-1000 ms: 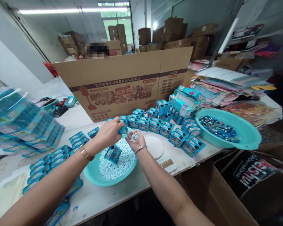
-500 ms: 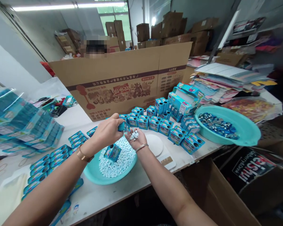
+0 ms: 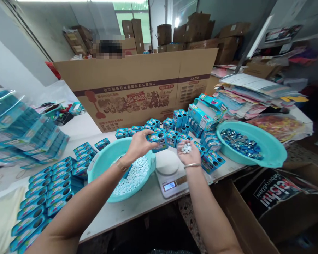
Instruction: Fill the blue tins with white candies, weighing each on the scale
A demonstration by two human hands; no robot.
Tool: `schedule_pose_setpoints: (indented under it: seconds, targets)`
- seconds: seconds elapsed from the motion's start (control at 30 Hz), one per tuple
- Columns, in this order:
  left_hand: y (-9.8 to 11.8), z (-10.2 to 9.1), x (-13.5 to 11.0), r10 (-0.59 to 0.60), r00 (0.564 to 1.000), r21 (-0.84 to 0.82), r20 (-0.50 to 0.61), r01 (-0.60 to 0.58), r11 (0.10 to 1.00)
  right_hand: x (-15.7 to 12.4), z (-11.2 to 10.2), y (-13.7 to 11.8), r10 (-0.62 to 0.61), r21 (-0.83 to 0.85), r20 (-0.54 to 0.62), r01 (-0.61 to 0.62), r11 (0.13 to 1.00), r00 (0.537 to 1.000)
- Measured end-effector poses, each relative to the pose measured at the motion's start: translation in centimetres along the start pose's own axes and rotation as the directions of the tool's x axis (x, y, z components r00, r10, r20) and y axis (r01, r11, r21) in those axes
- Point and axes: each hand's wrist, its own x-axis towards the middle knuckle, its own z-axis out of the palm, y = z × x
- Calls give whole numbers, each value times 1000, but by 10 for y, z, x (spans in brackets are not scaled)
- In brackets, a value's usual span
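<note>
Tip for this bit: I'd hold the small blue box [image 3: 159, 140] level with its round holes facing up, right over the white pan of the scale [image 3: 166, 165]. Feed the white tablets [image 3: 186, 147] in from the palm a few at a time rather than tipping the lot. Those holes look tight, and strays would roll off across the desk [image 3: 129, 211]. The left hand [image 3: 138, 145] has its grip clamped on the box from above, just right of centre frame. The right hand [image 3: 187, 155] has its grip apart, palm up and cupped, with a little heap of tablets in it. It's just beside the box and not touching it, as far as I can tell from this angle. The box is glossy turquoise card with printed sides and dark holes on top, same as the rows of boxes [image 3: 180, 135] standing behind it. A teal basin [image 3: 100, 158] of loose tablets sits lower left of the hands.
</note>
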Motion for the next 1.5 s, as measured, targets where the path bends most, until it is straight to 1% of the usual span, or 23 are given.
schedule_pose_setpoints:
  seconds: [0.03,0.1,0.17,0.27,0.33,0.4,0.43,0.47,0.57,0.63,0.7,0.77,0.93,1.13,1.2,1.33,1.5]
  targets:
    - [-1,12,0,0,1000,34,20,-1,999,-3,-9,-16,-33,-7,29,33,999,999]
    - [-5,36,0,-10,998,121,66,2,993,-9,-27,-42,-69,-25,44,70,997,997]
    - [-12,57,-3,-16,994,197,106,-5,980,-16,-42,-59,-104,-17,18,104,994,994]
    - [-23,80,-11,-10,985,271,170,-37,962,-22,-54,-71,-134,7,-29,134,991,991]
    - [-26,86,-16,-11,973,308,231,-63,949,-23,-57,-72,-139,13,-35,140,990,990]
    - [-23,82,-21,-4,965,333,264,-87,939,-22,-57,-71,-139,25,-40,140,990,989]
    - [-20,76,-22,13,968,335,252,-100,937,-21,-56,-70,-139,31,-43,140,990,989]
    - [-16,69,-24,39,975,332,219,-112,937,-20,-55,-68,-137,30,-43,138,990,990]
    - [-8,41,-26,122,990,292,67,-136,947,-17,-52,-63,-132,-11,-36,132,991,991]
    - [-8,24,-28,137,991,263,-3,-132,956,-17,-48,-59,-130,-22,-66,129,991,989]
    - [-12,13,-31,129,991,244,-28,-118,963,-18,-43,-55,-128,-5,-115,128,992,985]
    - [-17,9,-34,109,994,239,-28,-99,966,-20,-39,-53,-125,13,-144,128,992,982]
    - [-25,15,-34,84,996,238,-6,-80,968,-24,-34,-54,-173,4,-169,176,984,970]
    - [-18,34,-27,98,991,252,86,-117,961,-25,-37,-55,-190,-2,-146,192,981,971]
    - [-12,42,-24,95,986,288,136,-131,949,-24,-37,-54,-188,-11,-147,188,982,971]
    - [-4,57,-19,53,970,389,239,-146,910,-21,-37,-52,-178,-24,-172,176,984,969]
    - [-7,71,-15,45,963,447,264,-164,879,-15,-44,-54,-185,-42,-160,181,983,970]
